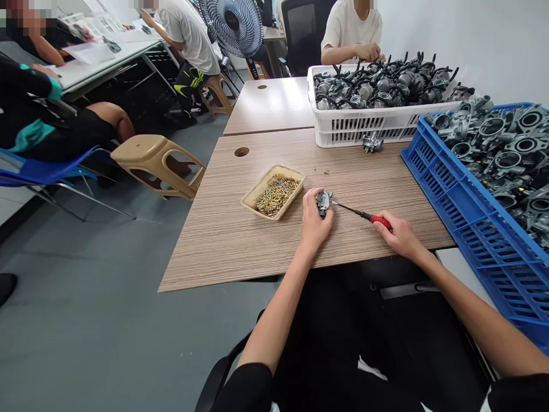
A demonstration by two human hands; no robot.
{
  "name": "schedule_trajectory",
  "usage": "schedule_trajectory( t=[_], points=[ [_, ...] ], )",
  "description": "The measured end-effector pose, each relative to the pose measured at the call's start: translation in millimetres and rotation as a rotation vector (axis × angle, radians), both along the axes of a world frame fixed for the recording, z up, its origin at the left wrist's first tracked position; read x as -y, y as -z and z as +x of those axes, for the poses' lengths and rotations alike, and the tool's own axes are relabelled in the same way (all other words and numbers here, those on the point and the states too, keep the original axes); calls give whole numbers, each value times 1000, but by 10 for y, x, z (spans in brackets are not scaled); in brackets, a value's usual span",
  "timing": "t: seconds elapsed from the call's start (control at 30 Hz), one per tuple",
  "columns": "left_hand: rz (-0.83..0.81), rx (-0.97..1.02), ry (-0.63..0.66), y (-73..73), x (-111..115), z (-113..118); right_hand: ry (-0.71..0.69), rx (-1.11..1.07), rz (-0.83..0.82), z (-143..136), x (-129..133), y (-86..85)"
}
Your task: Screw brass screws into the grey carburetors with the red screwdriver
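On the wood-grain table, my left hand [315,220] is closed around a small grey carburetor body [324,201]. My right hand [400,233] grips the red handle of a screwdriver [380,221]. Its thin shaft points left, and the tip meets or nearly meets the carburetor's right side; exact contact is too small to tell. Just left of my left hand stands a cream plastic tray [249,201] filled with small brass-coloured pieces [277,195]. A few loose small brass pieces [326,171] lie on the table beyond the carburetor.
A white basket [355,129] of carburetors with black hoses stands at the back; one carburetor [373,142] sits before it. To the right, a blue crate [476,200] holds many grey carburetor bodies. A person [354,34] sits behind the basket. Left are a stool [150,154] and a fan [232,23].
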State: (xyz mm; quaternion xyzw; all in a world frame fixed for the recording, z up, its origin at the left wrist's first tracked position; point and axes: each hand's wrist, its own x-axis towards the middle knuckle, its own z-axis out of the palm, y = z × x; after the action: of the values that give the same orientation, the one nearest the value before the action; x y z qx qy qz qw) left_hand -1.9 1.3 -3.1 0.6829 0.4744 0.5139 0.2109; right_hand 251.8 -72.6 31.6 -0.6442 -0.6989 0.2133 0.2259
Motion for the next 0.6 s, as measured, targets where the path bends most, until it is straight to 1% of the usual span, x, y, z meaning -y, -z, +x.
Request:
schedule_trajectory(
  t=[0.6],
  points=[
    [-20, -12, 3, -21, 12, -6, -21, 59, 20, 18, -4, 47]
  ],
)
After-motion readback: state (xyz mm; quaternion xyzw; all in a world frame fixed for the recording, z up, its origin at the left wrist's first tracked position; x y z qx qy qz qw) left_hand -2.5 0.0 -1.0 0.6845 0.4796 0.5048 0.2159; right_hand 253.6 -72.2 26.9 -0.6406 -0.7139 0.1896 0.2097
